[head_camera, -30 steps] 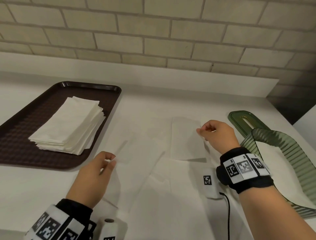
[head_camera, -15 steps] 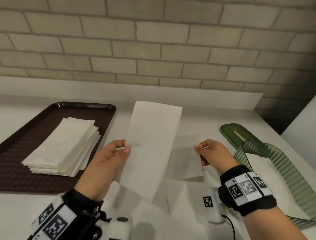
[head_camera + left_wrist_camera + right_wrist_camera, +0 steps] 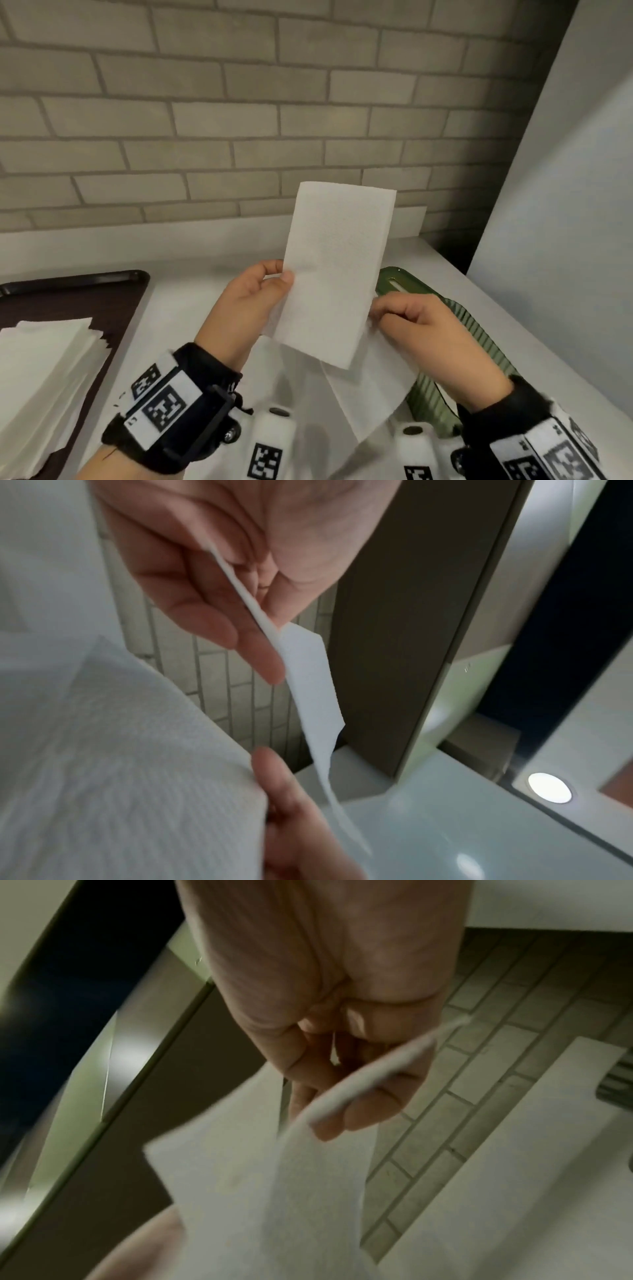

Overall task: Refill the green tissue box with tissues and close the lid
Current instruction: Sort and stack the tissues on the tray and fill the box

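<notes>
A white folded tissue point(image 3: 337, 270) stands upright in the air between my hands. My left hand point(image 3: 285, 275) pinches its left edge with thumb and fingers, and the left wrist view shows the tissue point(image 3: 310, 685) edge-on between those fingers point(image 3: 263, 666). My right hand point(image 3: 376, 310) pinches the right edge, fingers curled round the tissue point(image 3: 346, 1096). A second sheet point(image 3: 371, 390) trails down from it. The ribbed green tissue box point(image 3: 479, 337) sits open under my right hand, its green lid point(image 3: 397, 286) lying flat behind it.
A dark brown tray point(image 3: 72, 291) at the left holds a stack of white tissues point(image 3: 44, 377). More loose tissue lies on the white counter point(image 3: 191, 274) below my hands. A brick wall point(image 3: 239, 120) stands behind, and a white panel point(image 3: 565, 205) rises at the right.
Both hands have risen from the counter and drawn closer together. The tissue has come up with them and moved right, toward the green box.
</notes>
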Demonstrator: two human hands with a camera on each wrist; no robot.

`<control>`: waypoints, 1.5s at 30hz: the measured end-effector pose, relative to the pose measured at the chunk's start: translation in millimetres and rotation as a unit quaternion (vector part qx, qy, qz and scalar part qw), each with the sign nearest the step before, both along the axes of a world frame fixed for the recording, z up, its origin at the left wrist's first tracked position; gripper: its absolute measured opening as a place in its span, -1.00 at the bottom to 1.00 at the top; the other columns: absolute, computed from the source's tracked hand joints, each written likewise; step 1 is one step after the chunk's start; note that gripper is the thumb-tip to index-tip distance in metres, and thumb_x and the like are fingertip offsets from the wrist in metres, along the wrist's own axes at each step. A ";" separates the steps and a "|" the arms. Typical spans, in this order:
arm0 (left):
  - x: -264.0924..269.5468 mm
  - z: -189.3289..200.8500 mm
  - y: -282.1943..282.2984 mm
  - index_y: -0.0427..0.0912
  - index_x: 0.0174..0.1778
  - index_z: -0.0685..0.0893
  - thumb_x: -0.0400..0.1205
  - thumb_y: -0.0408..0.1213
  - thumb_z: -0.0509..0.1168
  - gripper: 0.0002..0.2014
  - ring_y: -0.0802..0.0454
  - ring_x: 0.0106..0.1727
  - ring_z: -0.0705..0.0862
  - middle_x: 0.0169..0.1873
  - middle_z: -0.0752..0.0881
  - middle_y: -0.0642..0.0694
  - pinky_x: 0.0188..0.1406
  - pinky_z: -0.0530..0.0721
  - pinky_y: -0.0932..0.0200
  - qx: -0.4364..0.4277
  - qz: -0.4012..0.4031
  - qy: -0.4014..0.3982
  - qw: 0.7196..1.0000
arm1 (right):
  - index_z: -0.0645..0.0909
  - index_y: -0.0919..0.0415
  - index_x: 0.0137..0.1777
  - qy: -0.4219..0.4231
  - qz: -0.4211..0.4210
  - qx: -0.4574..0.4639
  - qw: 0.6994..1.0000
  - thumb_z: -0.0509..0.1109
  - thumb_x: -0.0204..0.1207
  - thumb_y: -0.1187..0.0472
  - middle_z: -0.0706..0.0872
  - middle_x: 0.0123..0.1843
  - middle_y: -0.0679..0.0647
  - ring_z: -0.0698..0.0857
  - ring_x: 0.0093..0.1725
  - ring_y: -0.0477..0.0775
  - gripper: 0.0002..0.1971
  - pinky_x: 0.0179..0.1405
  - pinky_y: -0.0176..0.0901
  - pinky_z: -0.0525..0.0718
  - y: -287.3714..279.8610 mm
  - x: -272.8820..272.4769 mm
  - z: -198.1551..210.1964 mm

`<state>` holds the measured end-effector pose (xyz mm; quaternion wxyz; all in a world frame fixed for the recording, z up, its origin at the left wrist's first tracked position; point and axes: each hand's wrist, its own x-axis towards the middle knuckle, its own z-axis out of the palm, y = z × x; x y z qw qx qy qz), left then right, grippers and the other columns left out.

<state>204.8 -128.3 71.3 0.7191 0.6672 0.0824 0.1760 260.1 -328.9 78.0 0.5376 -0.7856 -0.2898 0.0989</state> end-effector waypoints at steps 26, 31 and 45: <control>181.3 38.0 -112.3 0.03 0.31 0.57 0.73 -0.19 0.08 -0.72 0.03 0.30 0.49 0.17 0.66 0.08 0.38 0.37 0.09 0.750 -0.293 -0.021 0.593 | 0.77 0.07 -0.33 0.002 -0.237 0.172 0.956 0.44 0.22 0.41 0.80 -0.31 -0.04 0.74 -0.42 -0.02 -0.79 -0.40 -0.31 0.72 -238.7 -3.6 39.5; 187.8 32.9 -144.2 0.05 0.24 0.59 0.72 -0.22 0.06 -0.74 0.08 0.25 0.46 0.05 0.64 0.19 0.23 0.27 0.19 0.772 -0.366 -0.061 0.517 | 0.78 0.03 -0.23 -0.027 -0.265 0.221 0.938 0.41 0.26 0.35 0.84 -0.15 -0.03 0.79 -0.27 -0.04 -0.78 -0.21 -0.18 0.77 -252.3 9.7 49.5; 194.8 2.5 -189.2 -0.07 0.26 0.64 0.71 -0.27 0.13 -0.73 0.11 0.09 0.52 0.02 0.64 0.07 -0.01 0.27 0.37 0.723 -0.488 0.052 0.486 | 0.79 -0.03 -0.15 -0.044 -0.234 0.232 0.943 0.54 0.07 0.10 0.82 -0.02 -0.10 0.76 -0.04 -0.12 -0.71 -0.01 -0.33 0.72 -256.3 73.3 37.4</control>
